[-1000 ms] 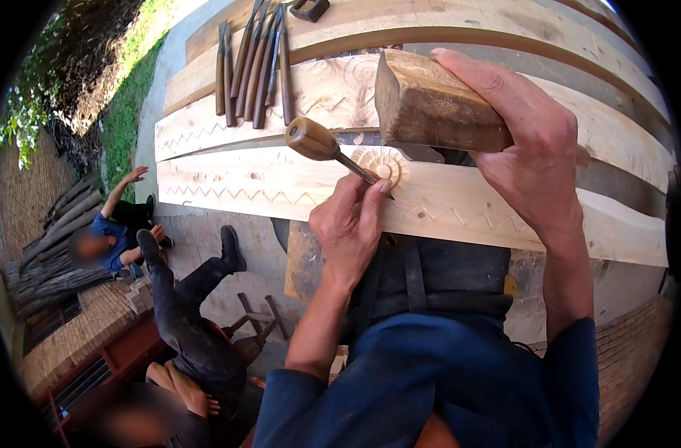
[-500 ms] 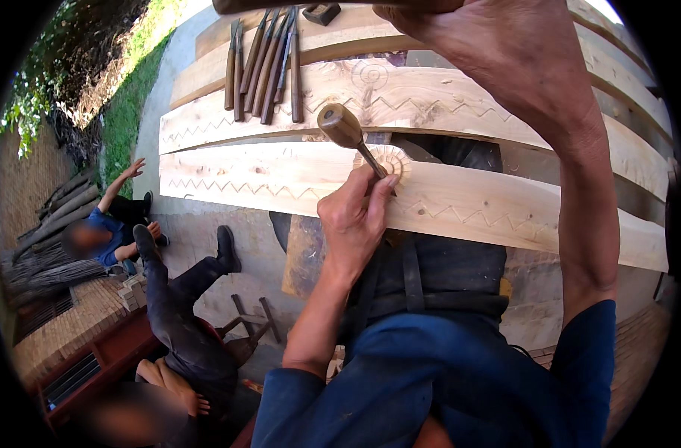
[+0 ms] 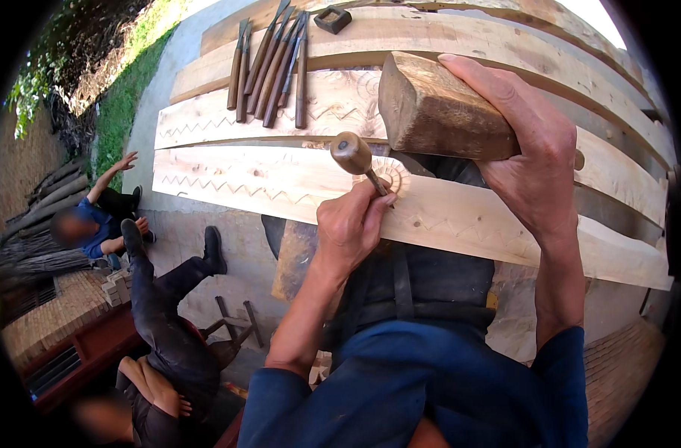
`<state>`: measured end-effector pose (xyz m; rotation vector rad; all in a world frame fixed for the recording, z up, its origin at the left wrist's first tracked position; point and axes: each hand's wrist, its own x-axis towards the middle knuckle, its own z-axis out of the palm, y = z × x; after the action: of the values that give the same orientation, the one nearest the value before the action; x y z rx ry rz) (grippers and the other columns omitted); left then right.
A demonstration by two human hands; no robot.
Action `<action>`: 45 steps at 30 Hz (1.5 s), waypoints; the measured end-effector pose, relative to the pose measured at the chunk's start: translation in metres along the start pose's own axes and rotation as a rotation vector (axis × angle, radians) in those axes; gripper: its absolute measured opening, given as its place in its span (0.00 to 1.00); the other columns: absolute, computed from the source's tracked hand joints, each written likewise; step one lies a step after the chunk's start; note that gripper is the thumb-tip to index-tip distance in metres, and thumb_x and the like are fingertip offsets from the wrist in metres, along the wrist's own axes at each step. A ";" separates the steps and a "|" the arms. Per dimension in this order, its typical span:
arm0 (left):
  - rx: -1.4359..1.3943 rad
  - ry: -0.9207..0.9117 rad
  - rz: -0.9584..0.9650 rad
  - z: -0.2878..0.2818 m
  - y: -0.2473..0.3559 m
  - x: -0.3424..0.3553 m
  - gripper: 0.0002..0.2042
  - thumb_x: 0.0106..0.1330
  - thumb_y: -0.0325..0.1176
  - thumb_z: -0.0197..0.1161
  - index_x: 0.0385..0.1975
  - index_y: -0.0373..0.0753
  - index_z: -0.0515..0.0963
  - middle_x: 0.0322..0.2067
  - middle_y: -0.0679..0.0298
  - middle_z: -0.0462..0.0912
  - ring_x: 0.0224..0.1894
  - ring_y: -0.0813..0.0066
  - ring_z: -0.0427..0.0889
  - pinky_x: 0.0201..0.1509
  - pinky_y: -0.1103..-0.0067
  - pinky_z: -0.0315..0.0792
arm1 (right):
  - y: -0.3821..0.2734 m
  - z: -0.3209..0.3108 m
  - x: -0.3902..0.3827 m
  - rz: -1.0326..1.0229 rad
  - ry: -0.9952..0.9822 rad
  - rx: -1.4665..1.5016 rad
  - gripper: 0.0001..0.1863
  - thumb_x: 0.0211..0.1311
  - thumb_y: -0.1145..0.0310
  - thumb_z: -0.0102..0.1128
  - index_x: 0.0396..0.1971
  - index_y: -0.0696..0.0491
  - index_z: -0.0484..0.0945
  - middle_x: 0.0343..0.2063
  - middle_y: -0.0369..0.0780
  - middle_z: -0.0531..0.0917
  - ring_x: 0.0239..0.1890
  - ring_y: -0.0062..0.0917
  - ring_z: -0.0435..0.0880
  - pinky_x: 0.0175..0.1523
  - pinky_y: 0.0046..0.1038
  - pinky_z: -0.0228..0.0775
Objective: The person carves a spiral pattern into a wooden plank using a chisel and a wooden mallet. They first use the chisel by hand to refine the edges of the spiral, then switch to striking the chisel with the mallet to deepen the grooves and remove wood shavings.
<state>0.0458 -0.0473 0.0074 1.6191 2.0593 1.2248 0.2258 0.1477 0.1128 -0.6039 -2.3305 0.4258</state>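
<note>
My left hand [image 3: 349,225] is closed around the metal shank of a wood chisel [image 3: 353,154], whose rounded wooden handle tilts up and to the left. The chisel's tip is at the edge of a round carved rosette [image 3: 392,176] on the nearest pale board [image 3: 243,173]; my fingers partly hide the tip. My right hand [image 3: 530,145] grips a thick, blocky wooden mallet [image 3: 448,112], held raised above the boards to the right of the chisel handle. A zigzag line is cut along the near board on both sides of the rosette.
Several wooden-handled chisels [image 3: 269,75] lie together on the far boards, beside a small dark square block [image 3: 333,20]. More planks [image 3: 504,41] stretch behind. At left, one person [image 3: 172,299] sits with crossed arms; another [image 3: 109,216] is farther off near stacked logs [image 3: 49,201].
My right hand has come down with the mallet, which now shows fully near the chisel handle. My left hand keeps the chisel at the rosette. The view has shifted slightly.
</note>
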 end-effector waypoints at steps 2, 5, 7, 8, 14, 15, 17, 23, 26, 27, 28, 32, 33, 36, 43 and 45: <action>-0.099 -0.013 -0.121 -0.002 -0.003 -0.009 0.05 0.76 0.23 0.72 0.47 0.30 0.86 0.35 0.57 0.95 0.35 0.77 0.93 0.43 0.78 0.86 | 0.004 0.002 -0.014 0.075 -0.016 0.087 0.41 0.52 0.81 0.84 0.69 0.46 0.84 0.62 0.40 0.91 0.61 0.37 0.92 0.67 0.35 0.83; -0.705 0.238 -0.454 0.005 -0.009 0.009 0.04 0.79 0.22 0.69 0.46 0.27 0.84 0.34 0.61 0.94 0.35 0.83 0.90 0.41 0.81 0.85 | 0.012 0.003 -0.027 0.155 0.018 0.146 0.40 0.54 0.79 0.84 0.70 0.48 0.83 0.63 0.41 0.90 0.63 0.35 0.91 0.70 0.35 0.82; -0.663 0.145 -0.431 0.005 -0.011 0.004 0.06 0.82 0.23 0.66 0.51 0.27 0.81 0.39 0.58 0.93 0.41 0.78 0.91 0.48 0.79 0.87 | 0.011 0.001 -0.034 0.222 0.003 0.125 0.39 0.56 0.78 0.85 0.71 0.50 0.83 0.62 0.42 0.90 0.63 0.33 0.91 0.71 0.35 0.81; -0.650 0.123 -0.418 0.008 -0.008 0.002 0.06 0.82 0.23 0.66 0.51 0.27 0.81 0.39 0.58 0.93 0.42 0.78 0.91 0.49 0.79 0.87 | 0.011 0.000 -0.035 0.255 -0.004 0.115 0.39 0.57 0.78 0.85 0.71 0.51 0.82 0.62 0.42 0.90 0.63 0.33 0.90 0.72 0.35 0.80; -0.557 0.067 -0.390 0.015 -0.004 0.004 0.07 0.80 0.22 0.68 0.51 0.26 0.83 0.38 0.59 0.94 0.42 0.78 0.91 0.51 0.79 0.86 | 0.010 0.002 -0.037 0.243 -0.017 0.111 0.39 0.59 0.76 0.85 0.72 0.53 0.81 0.61 0.43 0.91 0.63 0.32 0.90 0.71 0.35 0.81; -0.518 0.058 -0.376 0.013 -0.002 0.003 0.06 0.79 0.22 0.68 0.50 0.26 0.83 0.37 0.59 0.94 0.41 0.79 0.92 0.50 0.80 0.86 | 0.010 0.002 -0.038 0.241 -0.022 0.108 0.39 0.59 0.76 0.85 0.72 0.53 0.81 0.61 0.43 0.91 0.63 0.33 0.90 0.71 0.35 0.81; -0.440 0.037 -0.342 0.009 0.006 0.005 0.06 0.78 0.22 0.69 0.49 0.27 0.84 0.36 0.60 0.94 0.40 0.81 0.92 0.48 0.81 0.85 | 0.011 0.003 -0.038 0.239 -0.027 0.100 0.39 0.59 0.75 0.85 0.72 0.52 0.81 0.61 0.43 0.91 0.63 0.33 0.90 0.71 0.36 0.81; -0.339 0.046 -0.266 0.009 0.005 0.008 0.05 0.76 0.22 0.71 0.47 0.29 0.86 0.32 0.61 0.95 0.37 0.83 0.91 0.45 0.83 0.84 | 0.009 0.006 -0.041 0.261 -0.058 0.090 0.40 0.59 0.73 0.85 0.73 0.50 0.81 0.62 0.44 0.90 0.64 0.36 0.90 0.71 0.37 0.82; -0.314 0.031 -0.258 0.007 0.005 0.008 0.05 0.76 0.22 0.71 0.47 0.29 0.86 0.33 0.61 0.95 0.38 0.82 0.92 0.44 0.82 0.84 | 0.008 0.008 -0.042 0.274 -0.074 0.091 0.41 0.59 0.73 0.86 0.74 0.50 0.80 0.63 0.44 0.89 0.64 0.36 0.90 0.71 0.37 0.82; -0.312 0.030 -0.262 0.007 0.006 0.008 0.05 0.76 0.22 0.71 0.47 0.29 0.86 0.33 0.60 0.95 0.38 0.82 0.92 0.45 0.82 0.84 | 0.008 0.009 -0.042 0.278 -0.078 0.093 0.41 0.58 0.74 0.86 0.74 0.50 0.80 0.64 0.44 0.89 0.65 0.35 0.89 0.72 0.37 0.82; -0.313 0.027 -0.266 0.007 0.008 0.009 0.05 0.76 0.22 0.71 0.47 0.29 0.86 0.33 0.60 0.95 0.38 0.82 0.93 0.45 0.82 0.84 | 0.008 0.008 -0.041 0.284 -0.081 0.093 0.41 0.58 0.75 0.85 0.73 0.49 0.81 0.64 0.43 0.89 0.65 0.35 0.89 0.72 0.36 0.81; -0.296 0.031 -0.267 0.007 0.009 0.007 0.06 0.76 0.22 0.72 0.47 0.29 0.87 0.34 0.60 0.95 0.39 0.81 0.93 0.46 0.82 0.84 | 0.004 0.009 -0.034 0.239 -0.081 0.139 0.42 0.55 0.80 0.84 0.72 0.47 0.82 0.65 0.41 0.89 0.66 0.33 0.89 0.73 0.35 0.81; -0.318 0.043 -0.259 0.008 0.006 0.006 0.06 0.75 0.22 0.72 0.47 0.29 0.87 0.34 0.60 0.95 0.39 0.81 0.93 0.46 0.82 0.84 | 0.002 0.010 -0.031 0.227 -0.080 0.140 0.42 0.54 0.81 0.84 0.72 0.47 0.82 0.65 0.41 0.89 0.66 0.33 0.89 0.73 0.35 0.81; -0.351 0.058 -0.257 0.012 0.000 0.002 0.06 0.75 0.23 0.72 0.47 0.29 0.87 0.35 0.59 0.95 0.40 0.81 0.93 0.46 0.81 0.85 | 0.002 0.014 -0.024 0.183 -0.081 0.136 0.42 0.53 0.82 0.84 0.71 0.46 0.82 0.64 0.39 0.90 0.66 0.34 0.89 0.72 0.34 0.81; -0.262 0.007 -0.248 0.006 0.009 0.007 0.06 0.75 0.23 0.72 0.47 0.29 0.88 0.34 0.59 0.95 0.39 0.80 0.93 0.46 0.81 0.85 | 0.019 -0.009 0.032 0.272 0.128 0.063 0.40 0.53 0.75 0.87 0.70 0.43 0.84 0.60 0.39 0.93 0.60 0.33 0.93 0.66 0.33 0.85; -0.254 0.004 -0.231 0.008 0.011 0.010 0.06 0.75 0.23 0.72 0.47 0.29 0.88 0.34 0.59 0.95 0.38 0.80 0.93 0.46 0.81 0.85 | 0.003 0.003 0.070 0.169 0.277 0.406 0.25 0.62 0.75 0.80 0.59 0.55 0.85 0.46 0.40 0.93 0.50 0.27 0.93 0.57 0.30 0.88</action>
<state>0.0551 -0.0343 0.0134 1.2304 1.9356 1.3421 0.1784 0.1872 0.1465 -0.6161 -1.8668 0.8147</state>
